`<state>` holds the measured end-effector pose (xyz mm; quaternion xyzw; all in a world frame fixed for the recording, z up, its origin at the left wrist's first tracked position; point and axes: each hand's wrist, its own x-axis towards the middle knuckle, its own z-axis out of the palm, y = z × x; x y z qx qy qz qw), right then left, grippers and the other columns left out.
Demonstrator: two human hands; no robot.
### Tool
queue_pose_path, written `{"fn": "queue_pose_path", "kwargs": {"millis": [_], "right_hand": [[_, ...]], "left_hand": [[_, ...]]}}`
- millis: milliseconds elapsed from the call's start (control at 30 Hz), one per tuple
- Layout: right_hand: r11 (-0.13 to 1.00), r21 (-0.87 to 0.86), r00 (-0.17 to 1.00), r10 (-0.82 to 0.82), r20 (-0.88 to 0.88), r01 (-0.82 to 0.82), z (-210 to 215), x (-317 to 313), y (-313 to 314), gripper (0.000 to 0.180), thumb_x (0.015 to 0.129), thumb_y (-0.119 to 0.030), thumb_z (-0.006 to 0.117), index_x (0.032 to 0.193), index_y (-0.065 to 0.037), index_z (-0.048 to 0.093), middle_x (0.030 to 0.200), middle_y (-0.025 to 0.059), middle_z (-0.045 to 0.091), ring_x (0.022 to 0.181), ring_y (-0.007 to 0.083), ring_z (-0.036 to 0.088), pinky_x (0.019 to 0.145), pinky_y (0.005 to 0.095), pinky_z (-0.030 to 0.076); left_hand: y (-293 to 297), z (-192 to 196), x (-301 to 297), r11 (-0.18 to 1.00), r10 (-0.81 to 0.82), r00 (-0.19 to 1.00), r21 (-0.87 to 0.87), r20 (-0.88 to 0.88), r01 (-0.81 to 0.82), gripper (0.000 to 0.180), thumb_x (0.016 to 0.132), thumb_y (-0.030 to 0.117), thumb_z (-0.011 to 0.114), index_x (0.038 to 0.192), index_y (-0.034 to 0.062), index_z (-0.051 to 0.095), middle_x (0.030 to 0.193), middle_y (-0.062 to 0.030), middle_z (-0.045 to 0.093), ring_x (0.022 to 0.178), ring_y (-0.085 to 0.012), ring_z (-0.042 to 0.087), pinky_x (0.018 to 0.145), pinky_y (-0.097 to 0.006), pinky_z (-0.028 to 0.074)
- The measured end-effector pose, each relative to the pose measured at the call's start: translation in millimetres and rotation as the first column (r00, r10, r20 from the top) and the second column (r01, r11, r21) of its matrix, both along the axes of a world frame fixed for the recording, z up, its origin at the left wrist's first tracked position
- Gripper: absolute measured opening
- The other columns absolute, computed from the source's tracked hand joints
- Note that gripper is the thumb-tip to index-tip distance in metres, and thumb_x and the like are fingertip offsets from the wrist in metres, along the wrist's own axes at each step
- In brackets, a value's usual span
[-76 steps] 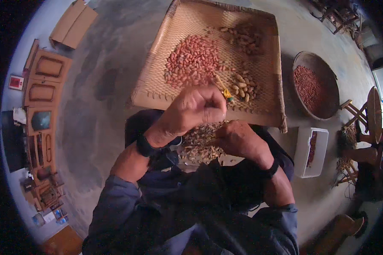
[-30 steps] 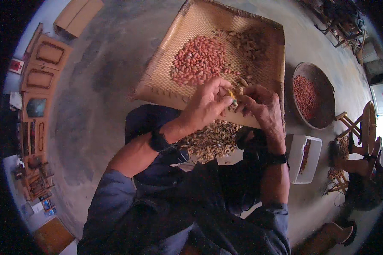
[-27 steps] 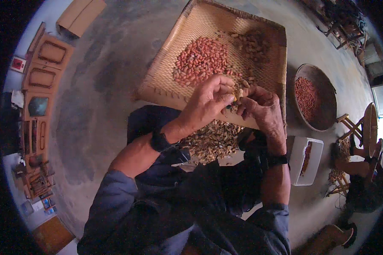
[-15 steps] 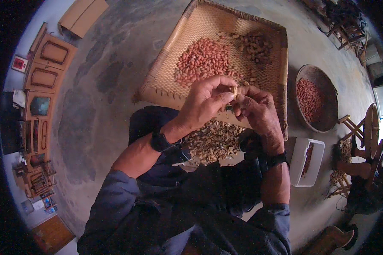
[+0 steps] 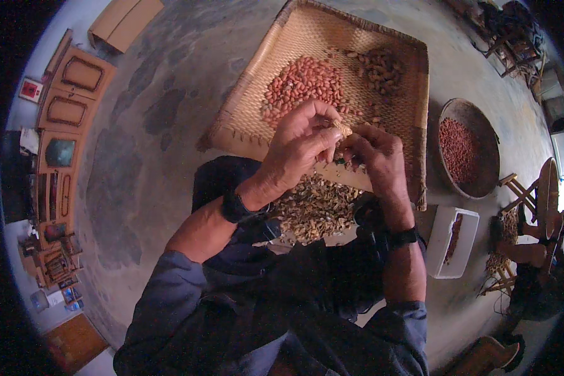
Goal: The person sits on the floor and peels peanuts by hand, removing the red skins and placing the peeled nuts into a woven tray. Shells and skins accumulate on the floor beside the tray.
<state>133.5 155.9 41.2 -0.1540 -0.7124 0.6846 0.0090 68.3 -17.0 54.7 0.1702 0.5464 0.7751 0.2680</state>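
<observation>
My left hand (image 5: 302,145) and my right hand (image 5: 375,155) meet over the near edge of a square woven tray (image 5: 250,119). Both pinch one pale peanut pod (image 5: 341,128) between fingertips. On the tray lies a heap of reddish shelled peanuts (image 5: 301,88), and beside it, at the far right, a darker heap of unshelled pods (image 5: 382,67). Below my hands, in my lap, sits a pile of broken shells (image 5: 313,210). Each wrist wears a dark band.
A round dark basin (image 5: 479,182) holding red peanuts stands on the floor right of the tray. A white rectangular container (image 5: 451,241) sits nearer me. Wooden stools stand at the far right. Carved wooden furniture (image 5: 69,106) lines the left. The floor is grey concrete.
My hands have lifted from my lap toward the tray's near edge and stayed together on a pod. The view has shifted slightly.
</observation>
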Motion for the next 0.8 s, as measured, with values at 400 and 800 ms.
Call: {"fn": "queue_pose_path", "kwargs": {"millis": [400, 800], "right_hand": [[0.255, 0.946, 0.973, 0.171, 0.158, -0.198, -100, -19, -4, 0.046, 0.088, -0.028, 0.065, 0.129, -0.007, 0.06, 0.111, 0.0168, 0.061, 0.107, 0.0361, 0.061, 0.084, 0.0504, 0.049], [0.372, 0.92, 0.986, 0.153, 0.07, -0.123, -103, -24, -5, 0.025, 0.086, -0.023, 0.066, 0.103, -0.006, 0.067, 0.092, 0.0173, 0.066, 0.083, 0.0361, 0.067, 0.069, 0.0472, 0.053]], "left_hand": [[-7, -11, -14, 0.98, -0.01, 0.982, 0.195, 0.191, -0.028, 0.017, 0.095, 0.012, 0.065, 0.11, 0.0052, 0.06, 0.093, -0.0107, 0.07, 0.062, -0.0143, 0.062, 0.055, -0.026, 0.048], [-9, -9, -15, 0.981, 0.018, 0.981, 0.185, 0.194, -0.055, 0.017, 0.096, 0.011, 0.065, 0.112, 0.0072, 0.06, 0.103, -0.0121, 0.073, 0.066, -0.0145, 0.065, 0.055, -0.026, 0.049]]}}
